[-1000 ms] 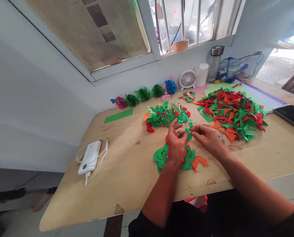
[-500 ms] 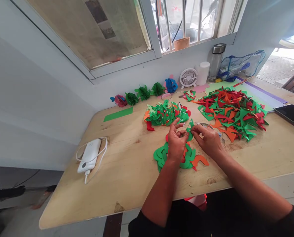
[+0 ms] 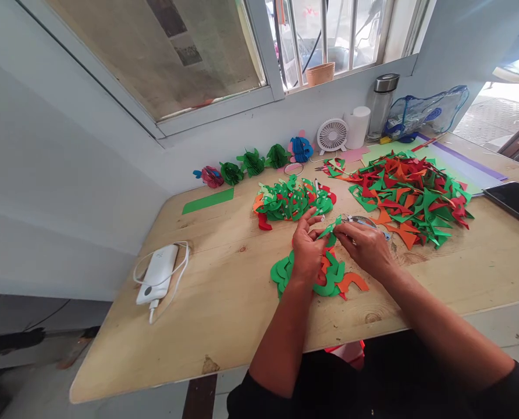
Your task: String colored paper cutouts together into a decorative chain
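Observation:
A small green paper piece [image 3: 330, 229] is pinched between my two hands. My left hand [image 3: 307, 247] grips its lower left part, and my right hand [image 3: 364, 244] has fingertips closed on its upper right part. A tiny white bit shows near my left fingertips. Beneath and beside my left hand lies a loose pile of curved green paper cutouts [image 3: 281, 272], with red and orange ones among them. Beyond my hands is a heap of green pieces with white marks [image 3: 292, 201]. A round object [image 3: 361, 220], partly hidden, lies behind my right hand.
A large heap of red, green and orange scraps [image 3: 416, 195] is at the right, near a phone [image 3: 516, 203]. A power bank [image 3: 157, 273] with a cable lies left. Folded paper figures [image 3: 253, 163], a fan [image 3: 332, 136] and a bottle [image 3: 381, 107] stand along the wall.
The green piece has tilted over to a flatter slant. My right hand has shifted slightly left, and my left hand has moved a little left, with its fingers still on the piece.

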`<state>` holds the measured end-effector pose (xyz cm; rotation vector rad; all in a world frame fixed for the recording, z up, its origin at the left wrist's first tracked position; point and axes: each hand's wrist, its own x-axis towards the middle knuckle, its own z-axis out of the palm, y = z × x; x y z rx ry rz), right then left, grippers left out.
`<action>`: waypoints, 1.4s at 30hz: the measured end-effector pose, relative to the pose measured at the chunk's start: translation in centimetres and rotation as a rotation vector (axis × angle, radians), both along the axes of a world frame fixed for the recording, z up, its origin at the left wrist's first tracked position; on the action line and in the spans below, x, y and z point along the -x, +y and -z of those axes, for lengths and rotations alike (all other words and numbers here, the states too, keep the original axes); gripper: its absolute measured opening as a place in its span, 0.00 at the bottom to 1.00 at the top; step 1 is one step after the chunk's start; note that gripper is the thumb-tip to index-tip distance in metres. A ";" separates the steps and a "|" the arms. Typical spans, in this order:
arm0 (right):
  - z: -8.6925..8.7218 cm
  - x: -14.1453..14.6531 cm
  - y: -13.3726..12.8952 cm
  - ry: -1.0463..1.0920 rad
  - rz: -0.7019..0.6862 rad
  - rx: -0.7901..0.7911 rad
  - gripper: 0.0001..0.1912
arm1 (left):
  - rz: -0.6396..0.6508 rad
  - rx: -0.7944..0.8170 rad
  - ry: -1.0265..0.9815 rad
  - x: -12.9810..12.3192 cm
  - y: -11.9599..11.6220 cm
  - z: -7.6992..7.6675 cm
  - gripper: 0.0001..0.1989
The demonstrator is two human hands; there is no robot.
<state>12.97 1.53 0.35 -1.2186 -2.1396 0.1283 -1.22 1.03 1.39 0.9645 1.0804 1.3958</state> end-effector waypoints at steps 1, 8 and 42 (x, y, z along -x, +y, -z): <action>0.0 0.0 0.0 -0.003 -0.008 0.003 0.13 | 0.003 0.001 0.003 0.0 0.0 0.0 0.29; 0.0 0.0 0.0 -0.002 -0.003 0.008 0.14 | 0.008 0.014 0.016 0.2 0.0 -0.1 0.29; -0.4 0.1 0.0 -0.021 -0.055 0.007 0.16 | 0.039 0.041 0.048 0.8 0.4 0.0 0.32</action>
